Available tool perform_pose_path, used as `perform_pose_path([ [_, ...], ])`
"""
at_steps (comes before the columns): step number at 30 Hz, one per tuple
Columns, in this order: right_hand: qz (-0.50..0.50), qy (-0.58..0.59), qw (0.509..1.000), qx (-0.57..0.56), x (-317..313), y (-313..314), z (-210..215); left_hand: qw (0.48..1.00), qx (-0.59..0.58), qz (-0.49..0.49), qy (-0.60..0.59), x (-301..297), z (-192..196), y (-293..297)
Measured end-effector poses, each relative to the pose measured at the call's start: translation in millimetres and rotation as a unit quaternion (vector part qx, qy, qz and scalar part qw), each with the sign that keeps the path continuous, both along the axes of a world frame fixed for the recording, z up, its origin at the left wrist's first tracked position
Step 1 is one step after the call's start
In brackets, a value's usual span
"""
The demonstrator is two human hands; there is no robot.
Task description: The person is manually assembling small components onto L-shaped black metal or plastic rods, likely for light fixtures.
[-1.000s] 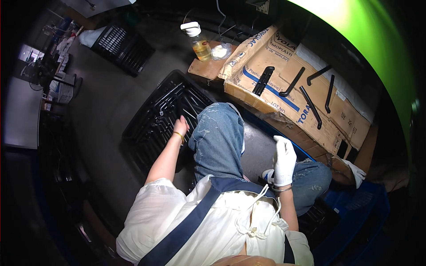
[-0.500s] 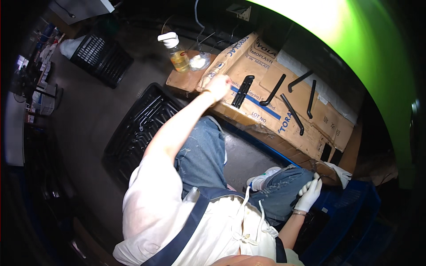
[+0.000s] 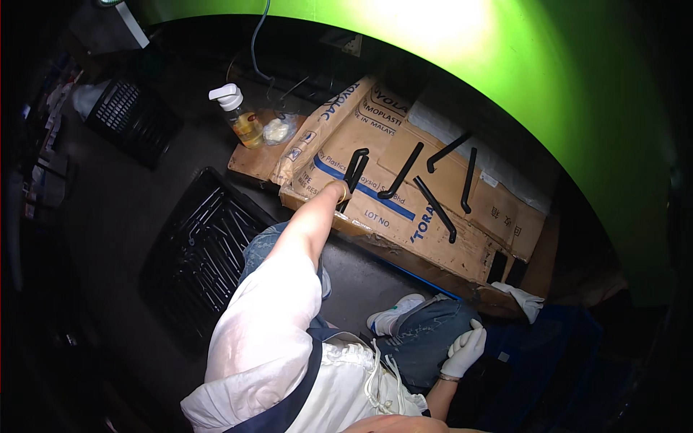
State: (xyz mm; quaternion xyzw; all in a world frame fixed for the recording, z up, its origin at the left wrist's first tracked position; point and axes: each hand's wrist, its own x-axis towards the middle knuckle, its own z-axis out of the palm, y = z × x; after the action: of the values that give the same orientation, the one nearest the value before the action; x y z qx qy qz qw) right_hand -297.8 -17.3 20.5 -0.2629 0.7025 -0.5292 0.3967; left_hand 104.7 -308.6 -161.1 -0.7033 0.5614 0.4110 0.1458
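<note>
My left hand (image 3: 338,190), bare with a band at the wrist, is at the lower end of a close pair of black bent bars (image 3: 359,163) on the flattened cardboard (image 3: 375,144). My own wrist hides its fingers, so I cannot tell whether it grips a bar. More black bars lie spread to the right: one (image 3: 402,172), one (image 3: 436,209) and others farther back (image 3: 469,180). My right hand (image 3: 465,348), in a white glove, rests by my right knee. Its fingers are partly stretched out, some bent, and nothing shows in them.
A black crate (image 3: 198,252) holding several dark bars stands on the floor at left. Beyond the cardboard's left end are a pump bottle (image 3: 245,126) of yellow liquid and a clear bag (image 3: 278,130). A white glove (image 3: 521,302) hangs at the right corner; blue crates (image 3: 534,353) stand below.
My left hand has moved from the cardboard's left edge, rightward to the near end of the paired bars. The whole view has shifted. My right hand stays by the knee.
</note>
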Motion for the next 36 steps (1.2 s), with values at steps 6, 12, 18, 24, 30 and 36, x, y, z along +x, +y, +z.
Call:
perform_pose_path([
  [6, 0.032, -0.028, 0.999, -0.009, -1, -4, -6, 0.946, -0.213, 0.244, -0.026, 22, 30, 13],
  [12, 0.080, -0.029, 0.996, 0.002, 14, -5, -2, 0.824, -0.235, 0.319, 0.406, 40, 102, 70],
  [18, 0.295, -0.122, 0.947, 0.032, 79, -6, 14, 0.592, -0.093, 0.282, 0.749, -2, 185, 200],
  [24, 0.498, 0.044, 0.863, -0.073, 152, 0, 51, 0.496, -0.049, 0.353, 0.791, -42, 200, 285],
  [30, 0.517, 0.165, 0.835, -0.095, 157, 11, 69, 0.487, -0.018, 0.385, 0.784, -56, 209, 322],
  [36, 0.535, 0.156, 0.830, -0.031, 153, 21, 75, 0.555, -0.006, 0.352, 0.754, -63, 215, 336],
])
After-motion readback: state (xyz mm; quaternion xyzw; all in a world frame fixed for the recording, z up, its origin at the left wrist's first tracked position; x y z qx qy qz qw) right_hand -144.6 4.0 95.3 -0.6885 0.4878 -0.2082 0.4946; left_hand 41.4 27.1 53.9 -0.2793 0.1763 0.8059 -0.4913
